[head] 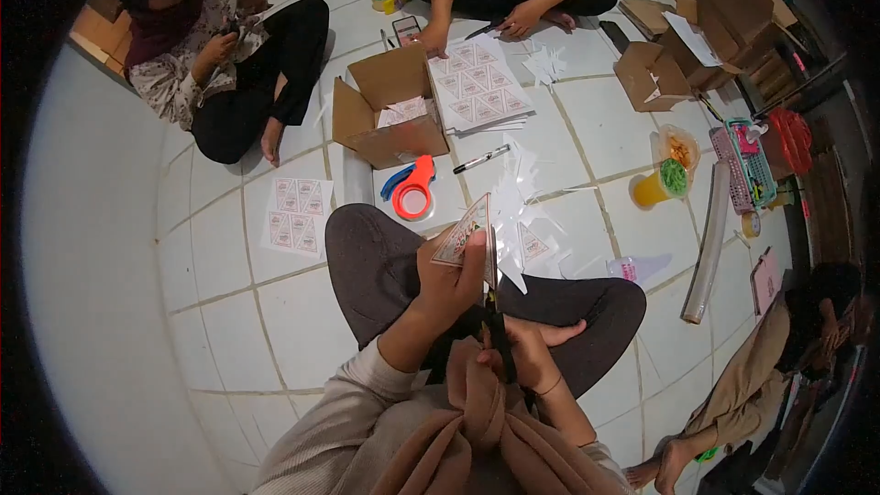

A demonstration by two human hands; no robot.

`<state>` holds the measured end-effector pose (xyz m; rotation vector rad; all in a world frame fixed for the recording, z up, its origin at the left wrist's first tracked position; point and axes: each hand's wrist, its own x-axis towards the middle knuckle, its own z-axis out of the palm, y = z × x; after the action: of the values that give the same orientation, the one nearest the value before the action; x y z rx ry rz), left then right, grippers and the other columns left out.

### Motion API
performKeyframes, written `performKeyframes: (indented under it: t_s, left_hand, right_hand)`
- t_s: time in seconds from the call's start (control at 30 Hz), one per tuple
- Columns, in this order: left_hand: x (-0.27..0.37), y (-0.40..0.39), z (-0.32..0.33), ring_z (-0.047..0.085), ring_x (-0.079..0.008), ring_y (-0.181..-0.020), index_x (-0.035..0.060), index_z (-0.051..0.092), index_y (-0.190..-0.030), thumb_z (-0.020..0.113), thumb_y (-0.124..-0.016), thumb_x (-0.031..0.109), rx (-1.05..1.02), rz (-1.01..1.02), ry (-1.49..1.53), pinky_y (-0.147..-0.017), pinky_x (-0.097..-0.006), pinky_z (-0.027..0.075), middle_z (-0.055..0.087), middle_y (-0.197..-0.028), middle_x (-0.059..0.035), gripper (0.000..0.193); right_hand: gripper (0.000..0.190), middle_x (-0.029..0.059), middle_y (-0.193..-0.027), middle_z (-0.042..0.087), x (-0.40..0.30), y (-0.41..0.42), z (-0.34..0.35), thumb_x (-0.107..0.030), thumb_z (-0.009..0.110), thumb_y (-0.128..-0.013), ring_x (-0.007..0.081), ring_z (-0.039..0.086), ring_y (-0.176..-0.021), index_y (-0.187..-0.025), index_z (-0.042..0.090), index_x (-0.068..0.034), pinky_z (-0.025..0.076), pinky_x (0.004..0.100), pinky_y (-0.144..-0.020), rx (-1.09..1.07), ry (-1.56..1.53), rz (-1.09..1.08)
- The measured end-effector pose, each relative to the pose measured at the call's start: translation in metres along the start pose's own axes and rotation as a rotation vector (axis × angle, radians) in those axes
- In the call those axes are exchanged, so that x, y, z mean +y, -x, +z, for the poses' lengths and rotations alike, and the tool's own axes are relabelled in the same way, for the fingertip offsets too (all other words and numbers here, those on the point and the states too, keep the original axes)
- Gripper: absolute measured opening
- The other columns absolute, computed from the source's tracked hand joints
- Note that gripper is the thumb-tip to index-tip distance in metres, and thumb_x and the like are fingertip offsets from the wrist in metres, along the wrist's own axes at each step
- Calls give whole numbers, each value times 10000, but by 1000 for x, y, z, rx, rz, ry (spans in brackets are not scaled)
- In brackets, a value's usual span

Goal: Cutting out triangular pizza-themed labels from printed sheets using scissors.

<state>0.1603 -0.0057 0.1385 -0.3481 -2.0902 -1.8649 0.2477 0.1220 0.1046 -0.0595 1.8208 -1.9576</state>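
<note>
Printed paper triangles (462, 237) are pinched in my left hand (447, 282), with the thumb across their face. My right hand (519, 350) holds black-handled scissors (507, 350) close to my chest, their upper end near the lower edge of the paper. White paper offcuts (512, 199) and a cut triangle (532, 243) lie on the floor just past my hands. An open cardboard box (392, 141) with cut triangles (404, 111) inside stands further off, beside a stack of printed sheets (481, 86). Another printed sheet (297, 216) lies to the left.
An orange tape dispenser (414, 198) and a marker (481, 159) lie before my legs. Two people sit opposite, one with a hand (434, 38) at the sheets; another person's legs (742, 375) show right. A drink cup (658, 185), plastic roll (708, 247) and basket (753, 165) stand or lie right.
</note>
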Motion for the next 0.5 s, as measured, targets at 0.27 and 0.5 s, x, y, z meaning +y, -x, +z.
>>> performKeyframes:
  t_s: [0.27, 0.5]
  left_hand:
    - [8, -7, 10, 371, -45, -500, -12, 480, -657, 442, -821, 95, 59, 19, 98, -432, -209, 320, 421, -523, -5, 199]
    - [-2, 1, 10, 373, -51, -522, 1, 482, -671, 440, -827, 102, -27, -38, 126, -452, -213, 324, 418, -544, -5, 190]
  right_hand:
    - [202, -5, -668, 459, 9, -1, 2, -80, 653, -659, 75, 441, -630, -705, 465, -24, 377, 208, -557, 24, 55, -116]
    - [185, 36, -746, 476, -10, -2, 4, 45, 608, -667, 111, 495, -698, -732, 442, -2, 435, 229, -617, -53, -17, -89]
